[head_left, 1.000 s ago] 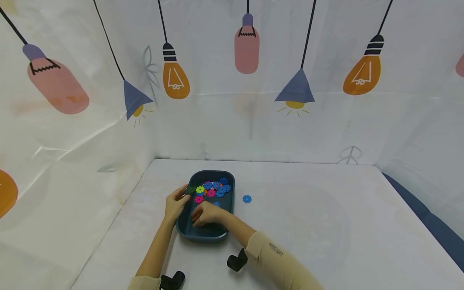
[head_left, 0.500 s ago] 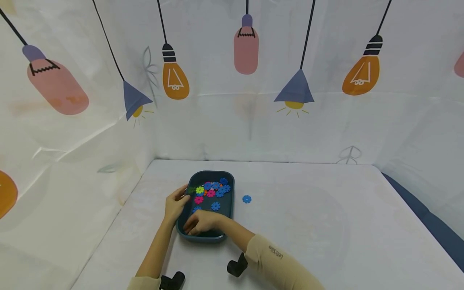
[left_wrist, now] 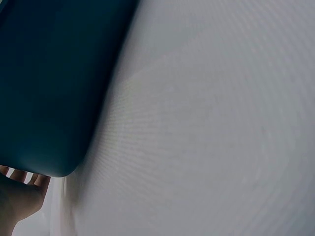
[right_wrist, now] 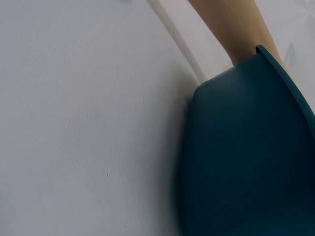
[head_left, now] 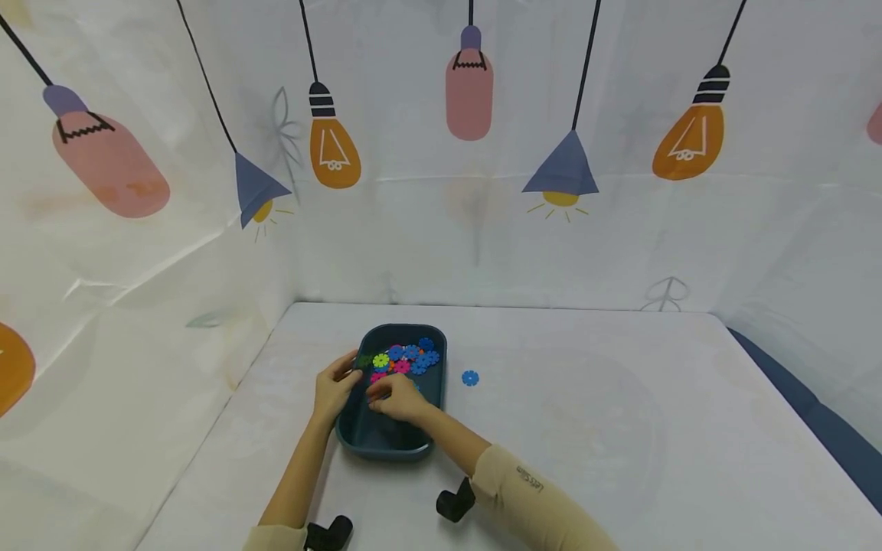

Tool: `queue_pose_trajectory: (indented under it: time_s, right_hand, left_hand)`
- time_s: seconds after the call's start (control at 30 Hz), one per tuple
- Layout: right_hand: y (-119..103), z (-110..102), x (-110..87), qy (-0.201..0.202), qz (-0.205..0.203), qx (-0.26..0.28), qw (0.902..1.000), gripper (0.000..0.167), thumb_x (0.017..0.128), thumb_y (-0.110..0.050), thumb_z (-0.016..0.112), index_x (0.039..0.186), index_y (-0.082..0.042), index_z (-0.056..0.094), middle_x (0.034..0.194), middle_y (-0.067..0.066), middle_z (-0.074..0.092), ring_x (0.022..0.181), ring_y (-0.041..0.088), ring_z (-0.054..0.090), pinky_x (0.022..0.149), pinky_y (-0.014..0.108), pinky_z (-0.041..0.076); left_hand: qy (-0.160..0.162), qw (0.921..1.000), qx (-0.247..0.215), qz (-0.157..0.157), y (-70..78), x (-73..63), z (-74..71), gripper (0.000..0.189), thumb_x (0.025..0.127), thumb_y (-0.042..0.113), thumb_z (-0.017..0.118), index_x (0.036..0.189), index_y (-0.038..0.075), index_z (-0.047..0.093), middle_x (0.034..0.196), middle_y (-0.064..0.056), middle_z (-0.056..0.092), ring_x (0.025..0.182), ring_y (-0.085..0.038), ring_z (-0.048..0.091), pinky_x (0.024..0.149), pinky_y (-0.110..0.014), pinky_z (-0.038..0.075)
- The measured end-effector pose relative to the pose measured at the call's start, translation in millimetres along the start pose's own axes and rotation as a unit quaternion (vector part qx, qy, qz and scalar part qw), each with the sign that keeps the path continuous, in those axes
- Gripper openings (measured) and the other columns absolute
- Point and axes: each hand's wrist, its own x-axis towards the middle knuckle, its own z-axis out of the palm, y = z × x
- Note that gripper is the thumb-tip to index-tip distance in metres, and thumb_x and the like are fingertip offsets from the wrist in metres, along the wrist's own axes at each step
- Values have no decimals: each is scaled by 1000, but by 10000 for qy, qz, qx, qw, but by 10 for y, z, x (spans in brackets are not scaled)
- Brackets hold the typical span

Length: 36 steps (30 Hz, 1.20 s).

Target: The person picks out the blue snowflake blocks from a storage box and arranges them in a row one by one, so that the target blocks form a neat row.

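A dark teal tray (head_left: 389, 454) stands on the white table, with several flower-shaped plastic discs gathered toward its far end: blue (head_left: 423, 363), pink (head_left: 402, 367) and yellow-green (head_left: 380, 360). My left hand (head_left: 334, 390) grips the tray's left side, thumb over the rim; its fingers show against the outer wall in the left wrist view. Over the middle of the tray is my right hand (head_left: 396, 399), fingers curled downward. I cannot tell whether a disc is between its fingertips. This hand covers some discs beneath it. A lone blue disc (head_left: 470, 378) lies to the right of the tray.
The white tabletop (head_left: 579, 428) stretches right of the tray. A white sheet (head_left: 413, 229) printed with lamps and bulbs hangs behind and at the sides. Black wrist mounts (head_left: 328, 533) are worn at both sleeves; the tray wall (right_wrist: 246, 147) fills much of the right wrist view.
My right hand dipped into the tray's near left part, then moved back up toward the middle, covering discs that showed half a second ago. The left hand and tray have stayed put.
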Motion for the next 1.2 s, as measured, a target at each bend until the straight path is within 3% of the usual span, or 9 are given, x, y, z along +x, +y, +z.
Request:
queue_pose_trajectory:
  time_s: [0.1, 0.23, 0.37, 0.5, 0.67, 0.93, 1.2]
  right_hand:
    - [1, -29, -7, 494, 259, -596, 9967, 24, 79, -2, 69, 103, 5, 69, 97, 13, 70, 90, 23, 64, 79, 32, 52]
    - [7, -51, -13, 460, 712, -1141, 9898, 27, 77, -6, 73, 102, 3, 69, 98, 12, 69, 92, 24, 63, 83, 37, 51]
    - [1, -60, -25, 62, 802, -977, 9920, 24, 76, -5, 74, 98, 4, 71, 95, 12, 70, 87, 22, 63, 80, 35, 52]
    - [9, -49, -41, -565, 787, -386, 9945, 23, 77, 0, 72, 99, 5, 70, 89, 11, 70, 73, 15, 61, 68, 28, 53]
    - [14, -20, -67, -1417, 713, 185, 9872, 26, 80, 4, 68, 107, 8, 67, 91, 13, 70, 71, 13, 62, 67, 27, 54]
    - [-23, 21, -96, -2194, 436, 401, 9738, 28, 85, 7, 61, 113, 11, 62, 97, 18, 69, 83, 20, 66, 71, 28, 54]
    - [-38, 54, -105, -2776, -178, 160, 9604, 30, 87, 7, 56, 116, 11, 60, 106, 20, 67, 81, 5, 58, 70, 18, 50]
  left_hand:
    - [10, 10000, -51, 25, 3, -4, 1, 41, 88, 0, 58, 129, -3, 54, 128, -26, 54, 114, -39, 54, 76, -10, 43]
    - [20, 9999, -139, -5, 8, 4, -1, 42, 88, 0, 59, 129, -3, 54, 128, -26, 54, 115, -39, 53, 74, -8, 42]
    - [7, 9999, -139, -25, 18, 12, -4, 42, 88, 0, 58, 130, -3, 54, 128, -26, 54, 116, -39, 53, 74, -8, 42]
    - [-25, 9999, -106, -72, 24, 6, -7, 42, 89, 1, 58, 131, -3, 53, 129, -26, 53, 116, -39, 52, 75, -8, 41]
    - [-30, 9998, -141, -114, 29, -8, -4, 42, 90, 2, 57, 131, -2, 52, 131, -24, 52, 119, -38, 51, 76, -8, 41]
    - [14, 9999, -123, 7, 2, 1, -2, 41, 89, -1, 57, 130, -3, 53, 130, -24, 53, 119, -37, 51, 76, -8, 41]
    - [0, 10000, 27, 80, -12, -9, -5, 41, 89, -1, 58, 130, -3, 53, 128, -26, 54, 118, -39, 51, 76, -9, 41]
